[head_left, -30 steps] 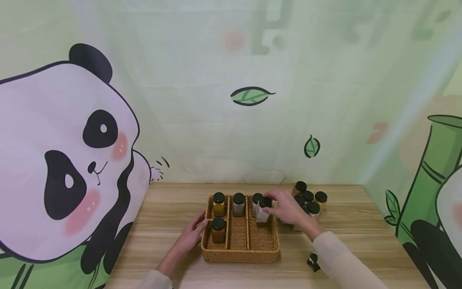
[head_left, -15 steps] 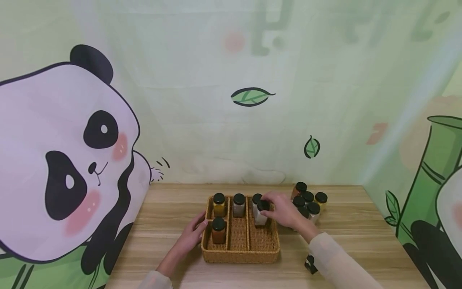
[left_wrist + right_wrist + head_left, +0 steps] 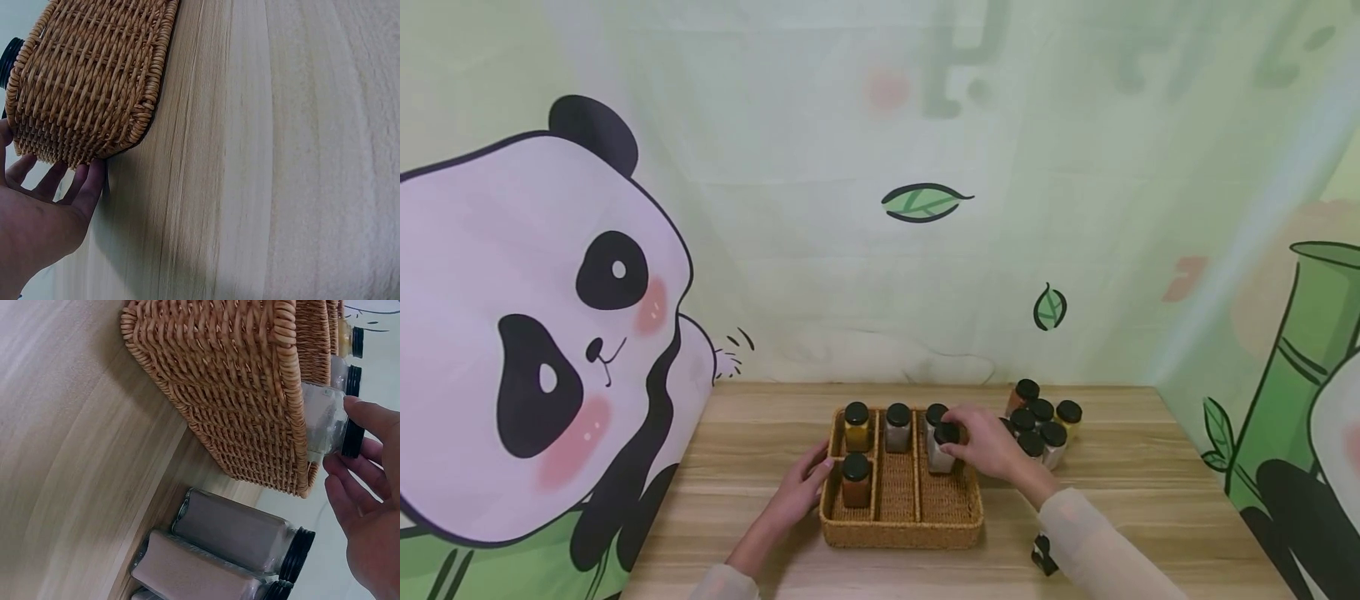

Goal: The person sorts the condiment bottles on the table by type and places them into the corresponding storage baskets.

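A wicker basket (image 3: 901, 535) with dividers stands on the wooden table. My right hand (image 3: 988, 442) pinches the black lid of a clear square spice jar with pale contents (image 3: 937, 459) inside the right compartment, just in front of another pale jar. In the right wrist view, thumb and fingers sit on opposite sides of that jar's lid (image 3: 353, 434). My left hand (image 3: 803, 485) rests against the basket's left side, fingertips on the woven outer wall (image 3: 81, 94). The left compartment holds a yellow jar (image 3: 857, 433) and a reddish-brown jar (image 3: 855, 490); the middle one holds a greyish jar (image 3: 897, 433).
Several black-lidded jars (image 3: 1055, 450) cluster on the table right of the basket, near the right forearm. A small black object (image 3: 1043, 556) lies by the right sleeve. Behind the table hangs a panda-print backdrop (image 3: 820, 250).
My right hand has shifted slightly left and down, bringing the pale jar from a tilt to nearly upright in the right compartment. The left hand stays at the basket's side.
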`<state>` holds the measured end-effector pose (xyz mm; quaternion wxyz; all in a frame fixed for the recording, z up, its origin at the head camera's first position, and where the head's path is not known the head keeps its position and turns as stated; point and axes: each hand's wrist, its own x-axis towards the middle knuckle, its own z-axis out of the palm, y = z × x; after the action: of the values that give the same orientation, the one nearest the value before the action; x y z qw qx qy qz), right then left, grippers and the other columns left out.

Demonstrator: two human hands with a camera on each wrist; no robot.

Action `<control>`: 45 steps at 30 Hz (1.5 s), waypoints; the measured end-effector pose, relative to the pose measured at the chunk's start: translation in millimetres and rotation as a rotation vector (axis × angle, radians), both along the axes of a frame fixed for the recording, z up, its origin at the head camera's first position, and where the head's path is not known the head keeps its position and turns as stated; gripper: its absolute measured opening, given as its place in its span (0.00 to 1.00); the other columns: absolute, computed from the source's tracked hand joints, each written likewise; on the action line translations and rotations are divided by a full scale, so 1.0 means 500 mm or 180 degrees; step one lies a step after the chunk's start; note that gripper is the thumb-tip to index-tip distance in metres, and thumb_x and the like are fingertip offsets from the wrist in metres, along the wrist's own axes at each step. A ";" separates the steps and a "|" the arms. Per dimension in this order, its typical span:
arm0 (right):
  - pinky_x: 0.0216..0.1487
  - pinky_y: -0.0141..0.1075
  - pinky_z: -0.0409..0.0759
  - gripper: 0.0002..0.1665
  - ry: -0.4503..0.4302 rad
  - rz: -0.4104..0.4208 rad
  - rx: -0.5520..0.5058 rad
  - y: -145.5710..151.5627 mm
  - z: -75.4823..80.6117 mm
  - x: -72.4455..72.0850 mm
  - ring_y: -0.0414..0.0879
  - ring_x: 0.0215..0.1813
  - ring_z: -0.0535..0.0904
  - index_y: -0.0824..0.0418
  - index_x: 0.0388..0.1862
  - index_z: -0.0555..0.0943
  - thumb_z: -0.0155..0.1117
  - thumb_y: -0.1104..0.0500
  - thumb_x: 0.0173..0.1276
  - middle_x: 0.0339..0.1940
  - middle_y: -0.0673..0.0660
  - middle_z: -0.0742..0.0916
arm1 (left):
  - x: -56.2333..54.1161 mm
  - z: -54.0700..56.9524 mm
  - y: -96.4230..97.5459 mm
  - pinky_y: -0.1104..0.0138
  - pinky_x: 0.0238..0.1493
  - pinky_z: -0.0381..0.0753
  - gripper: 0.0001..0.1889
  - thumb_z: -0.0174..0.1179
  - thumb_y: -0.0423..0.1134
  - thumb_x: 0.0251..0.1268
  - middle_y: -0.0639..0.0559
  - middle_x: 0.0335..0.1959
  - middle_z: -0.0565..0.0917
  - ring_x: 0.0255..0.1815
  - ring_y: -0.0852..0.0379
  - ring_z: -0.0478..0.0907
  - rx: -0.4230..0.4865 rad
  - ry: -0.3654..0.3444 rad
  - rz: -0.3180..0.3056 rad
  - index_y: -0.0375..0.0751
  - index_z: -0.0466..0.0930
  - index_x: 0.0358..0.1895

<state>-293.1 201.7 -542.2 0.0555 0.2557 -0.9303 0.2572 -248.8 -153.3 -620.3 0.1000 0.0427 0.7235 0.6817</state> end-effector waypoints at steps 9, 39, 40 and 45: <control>0.45 0.42 0.85 0.23 0.0006 -0.0070 0.0073 -0.002 -0.009 0.001 0.44 0.45 0.82 0.59 0.55 0.87 0.83 0.54 0.64 0.49 0.53 0.88 | -0.001 -0.005 0.000 0.46 0.67 0.81 0.30 0.48 0.44 0.89 0.33 0.83 0.61 0.78 0.32 0.64 -0.0029 0.0006 0.0012 0.37 0.57 0.84; 0.39 0.40 0.82 0.24 0.0182 -0.0056 -0.0100 -0.012 -0.039 0.013 0.48 0.39 0.81 0.61 0.57 0.84 0.81 0.56 0.66 0.51 0.57 0.87 | -0.002 -0.008 -0.004 0.44 0.68 0.79 0.32 0.52 0.48 0.87 0.33 0.83 0.60 0.79 0.31 0.64 -0.0012 0.0041 0.0012 0.39 0.58 0.84; 0.40 0.41 0.82 0.24 0.0193 -0.0052 -0.0096 -0.012 -0.040 0.013 0.48 0.40 0.81 0.61 0.57 0.83 0.81 0.56 0.67 0.51 0.57 0.87 | -0.002 -0.008 -0.003 0.44 0.68 0.79 0.32 0.51 0.48 0.87 0.33 0.83 0.60 0.79 0.31 0.64 -0.0007 0.0037 0.0009 0.38 0.58 0.84; 0.41 0.42 0.82 0.24 0.0207 -0.0032 -0.0112 -0.011 -0.043 0.014 0.49 0.41 0.82 0.60 0.57 0.83 0.81 0.56 0.67 0.52 0.57 0.87 | -0.001 -0.007 -0.003 0.44 0.68 0.80 0.31 0.50 0.46 0.88 0.33 0.83 0.60 0.79 0.31 0.64 -0.0026 0.0021 0.0010 0.38 0.58 0.84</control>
<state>-286.2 196.2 -563.7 0.0915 0.2583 -0.9246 0.2647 -249.4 -154.6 -623.9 0.0967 0.0434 0.7266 0.6788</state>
